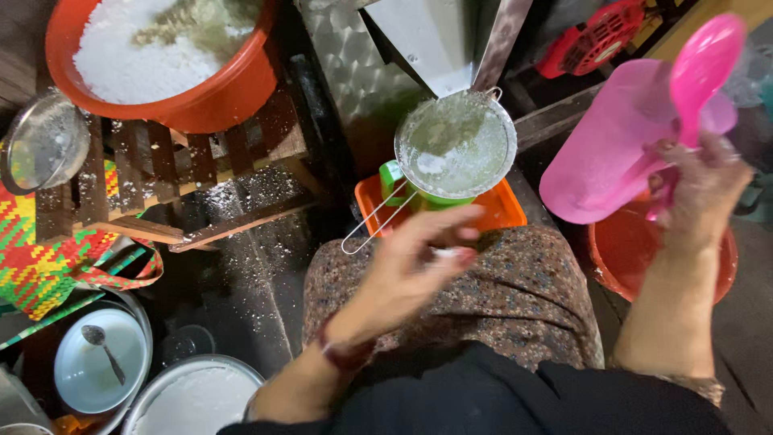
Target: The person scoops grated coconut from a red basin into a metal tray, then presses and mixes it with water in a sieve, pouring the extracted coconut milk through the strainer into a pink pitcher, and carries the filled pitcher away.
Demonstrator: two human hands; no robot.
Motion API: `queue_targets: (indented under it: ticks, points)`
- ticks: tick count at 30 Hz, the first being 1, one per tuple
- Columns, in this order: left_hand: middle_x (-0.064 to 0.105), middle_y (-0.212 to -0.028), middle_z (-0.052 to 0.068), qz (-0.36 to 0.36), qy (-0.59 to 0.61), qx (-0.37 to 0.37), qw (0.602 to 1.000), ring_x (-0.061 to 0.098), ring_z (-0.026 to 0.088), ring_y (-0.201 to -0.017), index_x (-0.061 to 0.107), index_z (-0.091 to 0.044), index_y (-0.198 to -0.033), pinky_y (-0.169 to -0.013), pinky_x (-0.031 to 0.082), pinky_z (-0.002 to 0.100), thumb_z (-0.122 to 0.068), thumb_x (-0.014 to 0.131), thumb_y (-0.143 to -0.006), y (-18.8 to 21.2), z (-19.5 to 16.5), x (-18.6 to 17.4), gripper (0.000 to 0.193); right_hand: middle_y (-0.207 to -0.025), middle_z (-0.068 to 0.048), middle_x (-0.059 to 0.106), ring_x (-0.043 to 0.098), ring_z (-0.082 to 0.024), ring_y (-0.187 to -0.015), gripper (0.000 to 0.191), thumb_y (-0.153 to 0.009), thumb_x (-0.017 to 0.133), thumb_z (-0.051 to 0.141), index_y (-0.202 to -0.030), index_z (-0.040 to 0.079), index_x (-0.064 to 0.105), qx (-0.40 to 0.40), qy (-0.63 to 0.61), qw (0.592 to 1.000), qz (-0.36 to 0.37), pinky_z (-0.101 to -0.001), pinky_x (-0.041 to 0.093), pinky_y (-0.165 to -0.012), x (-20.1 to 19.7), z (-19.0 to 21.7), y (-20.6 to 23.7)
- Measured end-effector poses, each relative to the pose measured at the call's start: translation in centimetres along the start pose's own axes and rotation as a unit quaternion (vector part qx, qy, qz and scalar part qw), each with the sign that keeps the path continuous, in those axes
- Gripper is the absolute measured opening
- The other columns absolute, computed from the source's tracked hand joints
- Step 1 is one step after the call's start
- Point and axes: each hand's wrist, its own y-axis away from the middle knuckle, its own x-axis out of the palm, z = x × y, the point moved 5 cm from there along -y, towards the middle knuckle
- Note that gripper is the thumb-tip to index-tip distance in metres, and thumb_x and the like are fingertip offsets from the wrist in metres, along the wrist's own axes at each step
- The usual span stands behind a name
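Beneath a steel chute point(439, 40), a round wire-mesh strainer point(456, 145) rests on a green jug point(393, 179) standing in an orange tray point(503, 211), the mesh filmed with pale wet pulp. The person's left hand point(415, 262) hovers over a patterned lap point(515, 298), just short of the strainer's wire handle point(370, 221); its fingers point(451, 217) are loosely spread, with a small whitish bit at the fingertips, though whether it is truly pinched cannot be told. The right hand point(700, 185) is closed around the handle of a pink plastic scoop point(704, 64), held against a tilted pink pitcher point(612, 145) above an orange bucket point(644, 258).

The strainer looks lightly seated on the jug, and a knock to its long handle could likely tip it, sending pulp onto the tray or lap. The tilted pitcher could spill outside the bucket if the grip shifts.

At left, an orange basin point(233, 89) of white grated material sits on a wooden rack point(161, 169), beside a second sieve point(44, 141) and a woven plaid bag point(40, 258); a white bowl with spoon point(101, 358) lies below.
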Motion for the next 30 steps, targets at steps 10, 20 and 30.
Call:
queue_targets:
  ticks: [10,20,30]
  points:
    - [0.045,-0.154,0.03,0.095,-0.119,0.105,0.983,0.047,0.041,-0.147,0.027,0.005,-0.161,-0.123,0.038,0.045,-0.031,0.075,-0.09,-6.1,1.2,11.9,0.093,-0.107,-0.015,0.075,0.069,-0.015,-0.068,0.035,-0.092,0.069,0.002,-0.126,-0.006,0.066,-0.077,-0.272,0.959,0.026,-0.0215,0.051,-0.054,2.7,11.6,12.4]
    - [0.063,-0.138,0.02,0.054,0.009,-0.047,0.997,0.063,0.03,-0.129,0.036,0.007,-0.154,-0.11,0.05,0.04,-0.034,0.068,-0.097,-5.0,-2.4,8.7,0.077,-0.101,-0.015,0.071,0.067,-0.018,-0.073,0.029,-0.092,0.072,0.001,-0.119,-0.006,0.065,-0.131,-0.172,0.976,0.026,-0.0246,0.052,-0.064,0.4,11.0,12.9]
    - [0.071,-0.111,0.012,-0.19,0.133,0.001,0.973,0.074,0.018,-0.1,0.054,0.0,-0.136,-0.086,0.067,0.035,-0.004,0.061,-0.104,4.6,-13.3,-6.2,0.033,-0.094,-0.014,0.068,0.061,-0.018,-0.069,0.016,-0.097,0.075,-0.003,-0.11,-0.004,0.065,-0.061,-0.191,0.98,0.017,-0.0272,0.046,-0.059,2.8,6.1,5.7]
